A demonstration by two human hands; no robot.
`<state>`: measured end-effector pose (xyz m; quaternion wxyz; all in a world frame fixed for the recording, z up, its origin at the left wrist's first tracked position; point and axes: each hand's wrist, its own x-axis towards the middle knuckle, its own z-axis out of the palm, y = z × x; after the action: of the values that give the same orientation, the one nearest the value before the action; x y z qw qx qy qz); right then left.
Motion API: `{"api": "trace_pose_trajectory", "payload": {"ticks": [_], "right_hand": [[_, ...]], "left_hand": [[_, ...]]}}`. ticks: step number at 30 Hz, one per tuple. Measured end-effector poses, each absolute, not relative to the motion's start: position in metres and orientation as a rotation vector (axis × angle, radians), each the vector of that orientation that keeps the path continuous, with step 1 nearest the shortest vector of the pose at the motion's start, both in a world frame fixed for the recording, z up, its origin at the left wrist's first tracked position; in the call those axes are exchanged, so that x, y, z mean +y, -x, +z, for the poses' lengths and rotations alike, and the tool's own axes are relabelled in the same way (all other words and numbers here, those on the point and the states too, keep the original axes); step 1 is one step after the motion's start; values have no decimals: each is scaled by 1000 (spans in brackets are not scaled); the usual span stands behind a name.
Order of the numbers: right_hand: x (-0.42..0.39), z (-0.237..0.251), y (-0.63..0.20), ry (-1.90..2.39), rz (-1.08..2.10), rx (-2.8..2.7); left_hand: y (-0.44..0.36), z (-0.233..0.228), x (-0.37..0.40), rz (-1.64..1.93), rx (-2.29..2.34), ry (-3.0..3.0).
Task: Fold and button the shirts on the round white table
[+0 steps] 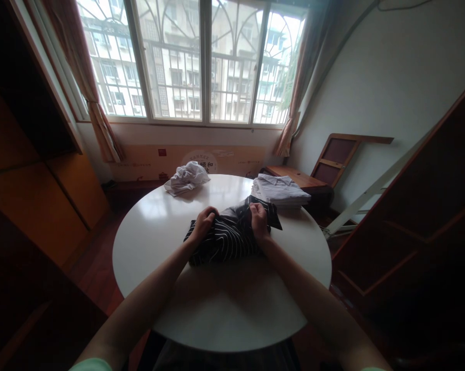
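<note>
A black garment with thin white stripes (pixel 228 239) lies partly folded in the middle of a round white table (pixel 217 309). My left hand (pixel 203 222) grips its upper left edge. My right hand (pixel 258 220) pinches the cloth at its upper right, where a flap sticks out toward the far side. Both forearms reach in from the near edge of the table.
A crumpled white garment (pixel 186 178) sits at the table's far left. A stack of folded light shirts (pixel 280 190) rests at the far right edge. Wooden cabinets stand on the left, a wooden frame (pixel 338 157) leans on the right wall, and a barred window faces me.
</note>
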<state>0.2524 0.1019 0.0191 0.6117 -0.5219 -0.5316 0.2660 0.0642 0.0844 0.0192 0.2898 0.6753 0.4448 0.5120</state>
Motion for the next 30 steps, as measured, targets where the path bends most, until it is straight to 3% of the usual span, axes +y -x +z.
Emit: {"api": "trace_pose_trajectory", "payload": {"ticks": [12, 19, 24, 30], "right_hand": [[68, 32, -233, 1192, 204, -2004], [71, 27, -232, 1203, 147, -2032], [72, 28, -233, 1204, 134, -2041], [68, 29, -231, 1184, 92, -2075]], "left_hand": [[-54, 14, 93, 1643, 1370, -1518], [-57, 17, 94, 1661, 1439, -1578], [-60, 31, 78, 1890, 1437, -1875], [-74, 39, 66, 1615, 1406, -2229]]}}
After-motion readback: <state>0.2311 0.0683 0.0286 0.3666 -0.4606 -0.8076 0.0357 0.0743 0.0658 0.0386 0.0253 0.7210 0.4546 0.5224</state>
